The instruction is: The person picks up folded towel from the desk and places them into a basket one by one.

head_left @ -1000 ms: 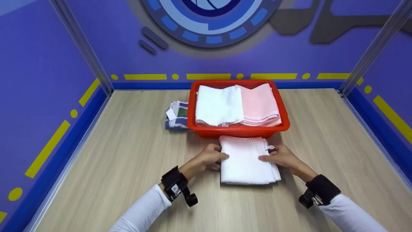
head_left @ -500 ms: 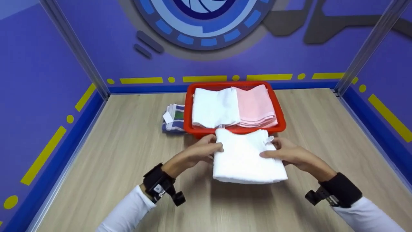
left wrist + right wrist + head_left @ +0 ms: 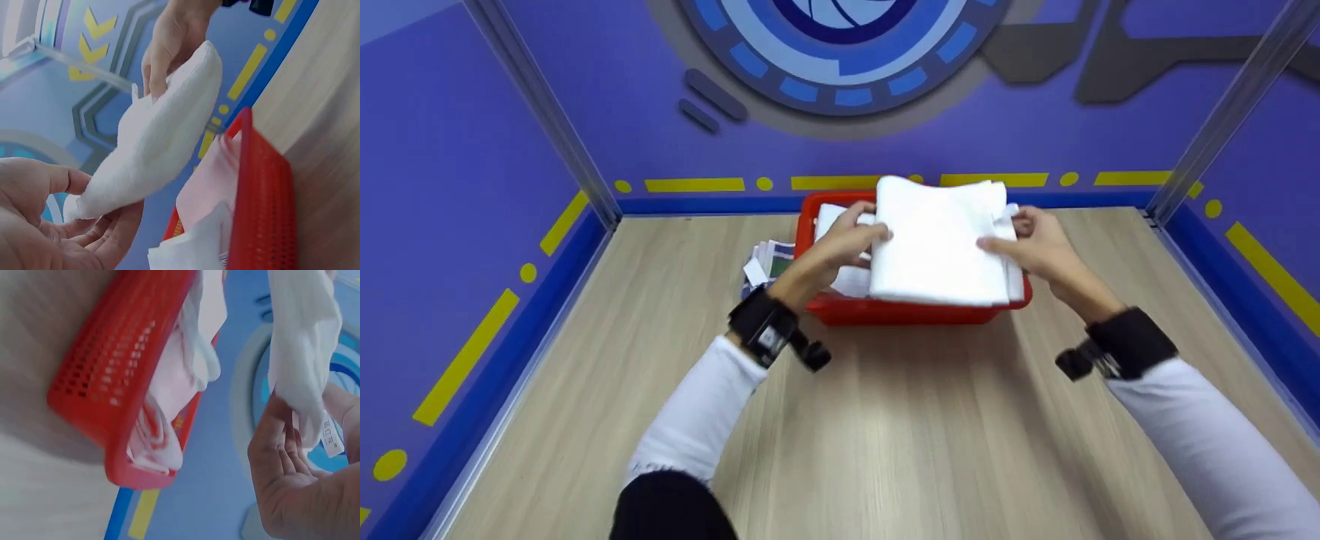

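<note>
A folded white towel (image 3: 937,247) is held up over the red basket (image 3: 900,312) by both hands. The left hand (image 3: 844,241) pinches its left edge, thumb on top and fingers beneath. On the opposite edge, the right hand (image 3: 1031,244) grips it the same way, beside a small label (image 3: 332,436). Both wrist views show the towel apart from the basket, sagging a little between the hands. Inside the basket lie a folded pink towel (image 3: 211,185) and another white towel (image 3: 194,247), which the held towel partly hides in the head view.
A folded striped towel (image 3: 769,262) in blue, green and white lies on the table against the basket's left side. The wooden table (image 3: 900,435) is bounded by a purple-blue back wall (image 3: 825,154) and side walls.
Both hands have lifted the white towel off the table in front of the basket and carried it forward until it is above the basket, covering the pink towel in the head view.
</note>
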The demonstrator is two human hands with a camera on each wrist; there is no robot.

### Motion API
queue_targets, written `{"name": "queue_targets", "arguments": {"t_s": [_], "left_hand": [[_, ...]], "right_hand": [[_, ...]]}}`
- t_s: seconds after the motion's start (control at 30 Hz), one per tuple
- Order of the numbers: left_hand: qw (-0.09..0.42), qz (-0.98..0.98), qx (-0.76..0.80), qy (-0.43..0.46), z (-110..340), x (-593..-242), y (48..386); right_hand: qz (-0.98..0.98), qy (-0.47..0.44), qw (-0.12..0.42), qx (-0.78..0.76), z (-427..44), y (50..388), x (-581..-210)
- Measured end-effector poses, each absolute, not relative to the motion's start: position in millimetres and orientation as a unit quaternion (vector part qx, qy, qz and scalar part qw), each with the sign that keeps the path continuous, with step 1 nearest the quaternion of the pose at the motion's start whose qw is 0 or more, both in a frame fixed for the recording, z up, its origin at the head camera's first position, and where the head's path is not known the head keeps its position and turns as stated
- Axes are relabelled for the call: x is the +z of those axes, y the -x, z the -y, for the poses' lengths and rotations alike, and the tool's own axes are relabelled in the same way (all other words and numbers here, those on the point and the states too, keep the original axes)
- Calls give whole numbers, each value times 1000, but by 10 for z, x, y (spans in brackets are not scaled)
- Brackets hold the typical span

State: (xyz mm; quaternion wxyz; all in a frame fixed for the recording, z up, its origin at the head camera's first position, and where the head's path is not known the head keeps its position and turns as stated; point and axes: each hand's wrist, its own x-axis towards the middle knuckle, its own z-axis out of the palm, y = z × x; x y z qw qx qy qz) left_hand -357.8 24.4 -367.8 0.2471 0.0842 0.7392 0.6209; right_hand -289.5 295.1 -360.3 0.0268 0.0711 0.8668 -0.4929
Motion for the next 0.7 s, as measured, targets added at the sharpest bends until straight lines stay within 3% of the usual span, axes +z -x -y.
{"name": "queue_targets", "arguments": {"t_s": [0.23,0.37,0.5,0.7], "left_hand": [[213,-749,626,-41,-636,-3797,4066],[206,-765,610,-22,-804,-3953,4186],[200,-787,583,8,-896,-4099,4236],[198,-834,514,38,-938,-4224,4283]], "right_hand": [[-890,-110,-73,-436,-3012,3321,-3651],[-911,-120,-88,-386,-3066,3443,-3832],[-926,-109,-71,-354,-3095,3532,-4015],[-940,-88,2,-330,-3103,3607,-4149]]}}
